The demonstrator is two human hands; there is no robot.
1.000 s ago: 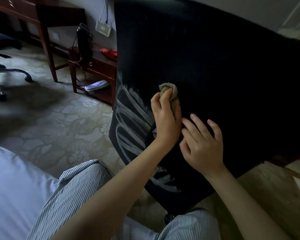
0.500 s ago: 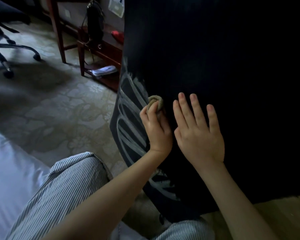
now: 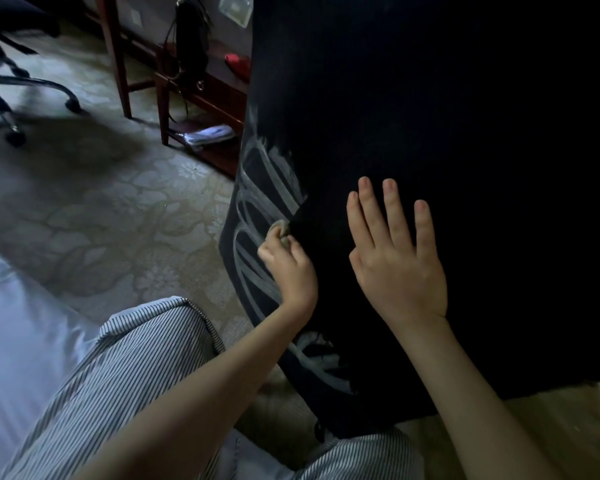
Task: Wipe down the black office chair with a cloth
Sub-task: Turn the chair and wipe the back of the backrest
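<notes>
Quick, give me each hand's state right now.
Left hand: grips the cloth against the black chair.
Right hand: open, fingers straight, flat on the chair back.

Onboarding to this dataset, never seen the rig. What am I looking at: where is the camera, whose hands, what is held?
There is no machine here. One camera is worn on a person's head and looks down at their own two bare hands. The left hand grips a small bunched cloth against the back of a black office chair, next to whitish streaks near its edge. The right hand lies flat on the chair back, fingers straight. Lower down are the person's striped trousers. Beyond are patterned carpet and a wooden side table.
</notes>
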